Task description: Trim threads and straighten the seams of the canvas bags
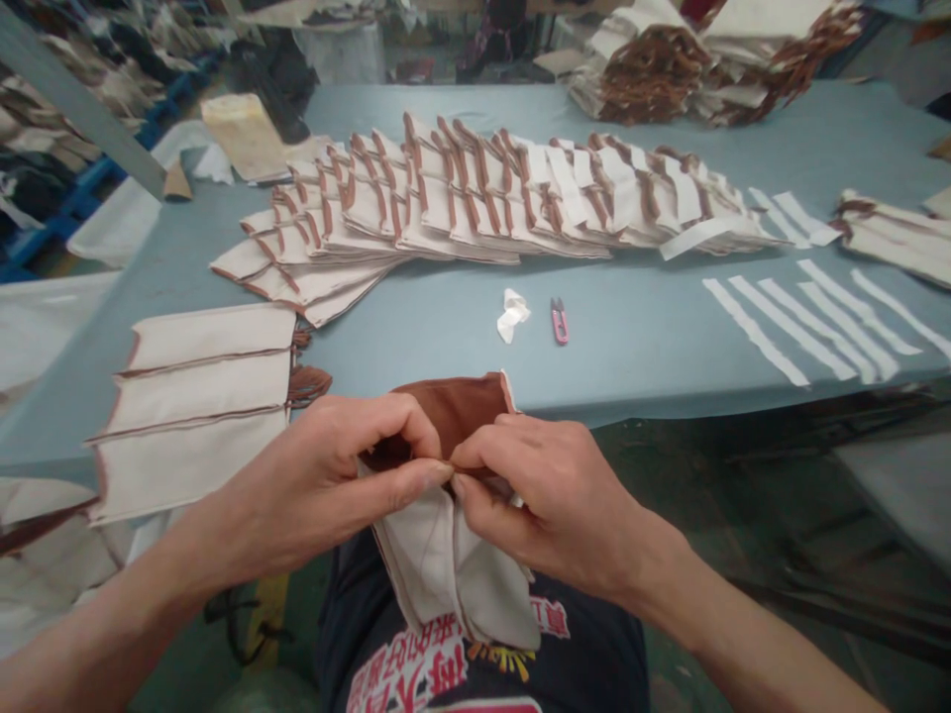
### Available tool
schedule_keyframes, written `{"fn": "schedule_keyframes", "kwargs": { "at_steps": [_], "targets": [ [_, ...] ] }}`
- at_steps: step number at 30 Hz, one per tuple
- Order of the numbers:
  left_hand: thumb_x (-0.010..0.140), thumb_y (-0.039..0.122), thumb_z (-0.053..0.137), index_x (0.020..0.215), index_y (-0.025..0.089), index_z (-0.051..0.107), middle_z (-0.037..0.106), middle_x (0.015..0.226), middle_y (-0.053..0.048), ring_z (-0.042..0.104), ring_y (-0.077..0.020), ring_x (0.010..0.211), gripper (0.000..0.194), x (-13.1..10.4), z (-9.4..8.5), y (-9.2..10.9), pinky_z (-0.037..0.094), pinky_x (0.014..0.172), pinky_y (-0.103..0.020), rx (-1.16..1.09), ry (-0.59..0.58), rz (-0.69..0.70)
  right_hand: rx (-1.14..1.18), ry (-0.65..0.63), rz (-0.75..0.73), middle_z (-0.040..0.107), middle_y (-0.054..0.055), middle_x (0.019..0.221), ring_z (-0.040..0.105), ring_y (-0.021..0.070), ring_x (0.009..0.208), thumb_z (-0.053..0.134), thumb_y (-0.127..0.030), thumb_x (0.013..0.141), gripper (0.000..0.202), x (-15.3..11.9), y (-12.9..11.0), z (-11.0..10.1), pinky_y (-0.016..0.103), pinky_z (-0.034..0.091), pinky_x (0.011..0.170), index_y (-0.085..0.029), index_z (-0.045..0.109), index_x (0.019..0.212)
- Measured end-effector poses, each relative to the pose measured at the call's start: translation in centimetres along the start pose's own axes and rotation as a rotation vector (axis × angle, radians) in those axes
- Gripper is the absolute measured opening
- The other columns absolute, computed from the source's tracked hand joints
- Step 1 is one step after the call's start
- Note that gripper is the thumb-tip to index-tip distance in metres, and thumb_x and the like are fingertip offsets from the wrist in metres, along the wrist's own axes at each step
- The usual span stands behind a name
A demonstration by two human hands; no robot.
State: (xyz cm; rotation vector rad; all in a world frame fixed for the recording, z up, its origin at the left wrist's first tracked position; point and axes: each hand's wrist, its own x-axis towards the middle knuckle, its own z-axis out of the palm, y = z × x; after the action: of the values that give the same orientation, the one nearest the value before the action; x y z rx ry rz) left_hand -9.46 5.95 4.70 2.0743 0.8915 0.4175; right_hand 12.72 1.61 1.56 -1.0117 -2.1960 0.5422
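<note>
A sewn fabric piece, cream on one side and brown on the other [423,555], hangs between my hands over my lap, in front of the table edge. My left hand [364,456] pinches its upper seam between thumb and forefinger. Right beside those fingertips, my right hand [542,485] pinches the same seam, so the tips almost meet. The brown side faces up behind my fingers, and the cream side drapes below. What lies exactly between the fingertips is hidden. On the table beyond are pink thread snips [560,323] and a crumpled white scrap [512,315].
A long overlapping row of similar cream and brown pieces [461,198] crosses the blue table [416,317]. More pieces lie flat at the left [200,396]. White strips [788,327] lie at the right. Bundled stacks [654,69] stand at the back, near a yellowish block [244,137].
</note>
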Motion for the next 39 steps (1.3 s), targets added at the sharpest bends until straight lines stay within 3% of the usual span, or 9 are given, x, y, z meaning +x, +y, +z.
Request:
{"fn": "schedule_keyframes", "kwargs": {
  "at_steps": [5,8,13,19,24,29,32,35,39],
  "targets": [
    [0.104,0.028,0.055,0.088,0.019,0.064,0.067,0.077,0.004,0.059,-0.0119,0.067,0.02,0.7,-0.8,1.2,0.041,0.06,-0.023,0.147,-0.187,0.046,-0.16,-0.058,-0.049,0.072,0.005,0.076,0.062,0.0182,0.069,0.046,-0.02,0.106,0.029,-0.5,-0.7,-0.7,0.033,0.043,0.066,-0.016,0.067,0.087],
    [0.105,0.024,0.049,0.08,0.019,0.057,0.063,0.073,0.003,0.056,-0.0126,0.064,0.027,0.9,-0.6,2.1,0.035,0.059,-0.027,0.311,-0.255,0.136,-0.204,-0.093,-0.047,0.07,0.005,0.074,0.061,0.0198,0.07,0.044,-0.018,0.105,0.032,-0.6,-1.3,-1.3,0.036,0.041,0.064,-0.016,0.068,0.083],
    [0.097,0.01,0.048,0.071,0.021,0.045,0.051,0.062,0.006,0.045,-0.0107,0.053,0.028,0.3,0.7,2.2,0.026,0.052,-0.031,0.361,-0.111,0.267,-0.001,-0.11,-0.014,0.069,0.005,0.076,0.06,0.0189,0.07,0.046,-0.018,0.103,0.028,-0.9,-0.8,-1.8,0.035,0.04,0.065,-0.014,0.067,0.086],
    [0.083,0.004,0.049,0.064,0.022,0.039,0.04,0.053,0.009,0.034,-0.0081,0.048,0.028,0.3,2.7,2.3,0.029,0.049,-0.025,-0.032,0.038,0.256,0.504,-0.036,-0.026,0.067,-0.001,0.07,0.057,0.0116,0.065,0.055,-0.047,0.108,0.042,-0.6,1.8,-0.8,0.025,0.042,0.064,-0.019,0.062,0.078],
    [0.087,0.01,0.05,0.063,0.022,0.038,0.04,0.052,0.008,0.037,-0.0081,0.046,0.03,0.1,2.9,2.8,0.029,0.045,-0.024,-0.158,0.108,0.227,0.329,0.017,0.022,0.069,0.002,0.076,0.061,0.0149,0.072,0.064,-0.066,0.096,0.049,-0.9,4.4,-1.8,0.028,0.044,0.069,-0.019,0.067,0.082],
    [0.097,0.016,0.053,0.083,0.025,0.059,0.06,0.062,0.004,0.053,-0.013,0.05,0.018,-1.5,1.4,0.9,0.037,0.049,-0.029,0.175,0.223,0.328,0.234,0.028,0.072,0.066,0.003,0.076,0.059,0.0153,0.07,0.066,-0.069,0.093,0.054,-2.1,7.3,-2.8,0.027,0.045,0.066,-0.017,0.068,0.08],
    [0.096,0.012,0.054,0.085,0.025,0.059,0.06,0.062,0.005,0.053,-0.0129,0.051,0.017,-2.1,0.7,-1.1,0.035,0.051,-0.03,0.384,0.299,0.369,0.252,0.036,0.077,0.061,0.0,0.069,0.053,0.0126,0.061,0.067,-0.06,0.097,0.048,-2.3,6.4,-3.2,0.025,0.04,0.059,-0.017,0.068,0.077],
    [0.1,0.014,0.051,0.086,0.024,0.06,0.063,0.067,0.006,0.057,-0.0108,0.056,0.02,-2.5,0.1,-2.6,0.04,0.058,-0.027,0.383,0.352,0.311,0.277,0.015,0.028,0.06,-0.002,0.067,0.052,0.0118,0.062,0.065,-0.046,0.102,0.037,-1.8,3.8,-4.3,0.024,0.039,0.059,-0.018,0.066,0.077],
    [0.11,0.036,0.042,0.131,0.023,0.062,0.076,0.11,-0.001,0.071,-0.0152,0.094,0.031,-2.0,-1.3,-2.3,0.05,0.08,-0.021,0.385,0.275,0.302,0.291,-0.034,-0.035,0.062,-0.002,0.067,0.054,0.0112,0.064,0.065,-0.04,0.104,0.034,-0.3,1.0,-6.1,0.024,0.041,0.063,-0.018,0.065,0.078]
  ]
}}
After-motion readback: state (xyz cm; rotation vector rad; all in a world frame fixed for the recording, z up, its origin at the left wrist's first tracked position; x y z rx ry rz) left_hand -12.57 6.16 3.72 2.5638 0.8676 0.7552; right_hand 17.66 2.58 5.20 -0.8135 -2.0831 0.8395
